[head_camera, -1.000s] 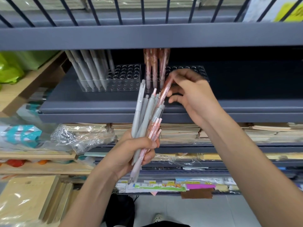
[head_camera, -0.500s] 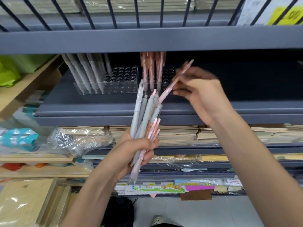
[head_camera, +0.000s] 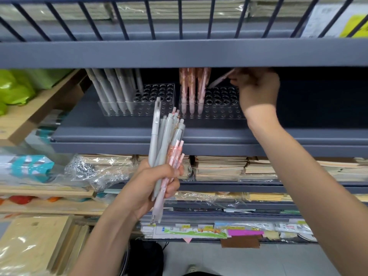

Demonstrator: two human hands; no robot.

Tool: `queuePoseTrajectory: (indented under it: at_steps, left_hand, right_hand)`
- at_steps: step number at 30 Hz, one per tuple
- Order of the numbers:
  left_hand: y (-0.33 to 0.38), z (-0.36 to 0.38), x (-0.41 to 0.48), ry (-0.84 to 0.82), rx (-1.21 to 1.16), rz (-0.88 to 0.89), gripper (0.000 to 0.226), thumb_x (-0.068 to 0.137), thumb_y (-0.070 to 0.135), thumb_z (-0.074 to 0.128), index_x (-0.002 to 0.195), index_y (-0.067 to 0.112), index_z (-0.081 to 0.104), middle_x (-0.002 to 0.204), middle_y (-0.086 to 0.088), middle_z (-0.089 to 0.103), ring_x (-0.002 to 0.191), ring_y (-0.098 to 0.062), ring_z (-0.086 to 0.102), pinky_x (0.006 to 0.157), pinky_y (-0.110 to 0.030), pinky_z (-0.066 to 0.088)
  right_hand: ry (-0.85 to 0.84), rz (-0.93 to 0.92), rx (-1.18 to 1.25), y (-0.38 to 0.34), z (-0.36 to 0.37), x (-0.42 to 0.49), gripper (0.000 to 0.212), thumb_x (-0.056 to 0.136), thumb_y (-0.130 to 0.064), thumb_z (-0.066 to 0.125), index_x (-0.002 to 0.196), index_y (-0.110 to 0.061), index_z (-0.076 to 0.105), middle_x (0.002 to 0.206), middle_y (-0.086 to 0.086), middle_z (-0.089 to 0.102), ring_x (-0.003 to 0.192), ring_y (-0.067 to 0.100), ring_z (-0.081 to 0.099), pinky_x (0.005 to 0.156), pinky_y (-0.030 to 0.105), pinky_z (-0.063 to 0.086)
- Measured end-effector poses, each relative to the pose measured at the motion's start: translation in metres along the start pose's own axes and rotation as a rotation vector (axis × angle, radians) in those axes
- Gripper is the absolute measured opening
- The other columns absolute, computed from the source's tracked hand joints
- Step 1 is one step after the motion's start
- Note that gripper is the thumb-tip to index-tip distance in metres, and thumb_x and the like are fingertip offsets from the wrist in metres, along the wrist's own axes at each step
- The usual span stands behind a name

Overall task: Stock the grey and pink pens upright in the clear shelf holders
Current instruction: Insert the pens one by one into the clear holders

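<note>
My left hand [head_camera: 151,182] grips a bundle of grey and pink pens [head_camera: 165,148] upright below the shelf. My right hand [head_camera: 256,86] is up inside the shelf and pinches a single pink pen [head_camera: 220,79], tilted, its tip over the holes of the right clear holder [head_camera: 219,108]. Several pink pens [head_camera: 192,88] stand at that holder's left end. The left clear holder [head_camera: 157,102] has several grey pens [head_camera: 113,90] leaning in its left part.
The grey upper shelf rail [head_camera: 179,52] hangs low over the holders. Stacks of notebooks [head_camera: 219,168] fill the shelf below. Plastic-wrapped goods [head_camera: 95,170] and wooden shelving [head_camera: 39,108] lie to the left.
My right hand has drawn one pink pen out of the bundle and carried it up and right, over the right holder. My left hand has kept the bundle still.
</note>
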State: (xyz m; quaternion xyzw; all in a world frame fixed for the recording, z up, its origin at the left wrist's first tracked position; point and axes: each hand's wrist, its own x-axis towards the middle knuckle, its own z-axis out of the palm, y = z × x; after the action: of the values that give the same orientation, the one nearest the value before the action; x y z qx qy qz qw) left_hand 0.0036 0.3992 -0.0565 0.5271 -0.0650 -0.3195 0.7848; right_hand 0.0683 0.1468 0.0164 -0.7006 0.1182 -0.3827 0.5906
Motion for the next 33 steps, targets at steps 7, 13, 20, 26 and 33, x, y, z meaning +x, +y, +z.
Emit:
queuePoseTrajectory:
  at_steps: [7,13,20,26,33]
  left_hand:
    - [0.002,-0.006,-0.001,0.018,0.003,0.022,0.048,0.055,0.011,0.075,0.099,0.003,0.056,0.077,-0.011,0.061,0.041,-0.013,0.042,0.038,-0.022,0.037]
    - [0.003,-0.006,-0.001,0.012,-0.007,0.022,0.046,0.056,0.010,0.075,0.097,0.004,0.056,0.077,-0.011,0.060,0.041,-0.013,0.041,0.039,-0.021,0.036]
    - [0.002,-0.007,-0.002,0.006,-0.025,0.020,0.045,0.056,0.009,0.074,0.097,0.002,0.056,0.077,-0.012,0.060,0.041,-0.014,0.042,0.038,-0.022,0.037]
    - [0.000,0.000,0.000,-0.018,-0.020,0.002,0.047,0.056,0.009,0.074,0.098,0.002,0.056,0.076,-0.012,0.061,0.040,-0.013,0.044,0.038,-0.022,0.038]
    - [-0.005,0.007,0.002,-0.065,-0.014,-0.035,0.049,0.057,0.008,0.075,0.100,0.002,0.053,0.076,-0.012,0.060,0.041,-0.013,0.043,0.040,-0.019,0.035]
  right_hand:
    - [-0.358,-0.255,-0.571,-0.002,0.019,0.015,0.041,0.092,-0.019,0.045,0.128,-0.005,0.058,0.132,0.014,0.059,0.126,0.031,0.051,0.111,0.032,0.034]
    - [-0.397,-0.219,-0.614,0.006,0.026,0.023,0.045,0.097,-0.011,0.045,0.142,-0.009,0.046,0.147,0.013,0.045,0.137,0.030,0.037,0.107,0.022,0.024]
    - [-0.265,-0.155,-0.413,0.001,0.015,0.015,0.024,0.090,-0.012,0.053,0.108,-0.017,0.067,0.114,0.008,0.068,0.108,0.019,0.062,0.098,0.028,0.045]
    - [-0.443,0.044,-0.021,-0.011,-0.002,-0.071,0.013,0.090,-0.016,0.062,0.084,-0.022,0.071,0.067,0.000,0.071,0.051,0.013,0.060,0.046,0.025,0.049]
    - [-0.586,0.156,0.001,-0.004,-0.011,-0.106,0.011,0.089,-0.020,0.071,0.088,-0.009,0.071,0.073,0.004,0.072,0.058,0.012,0.061,0.053,0.023,0.051]
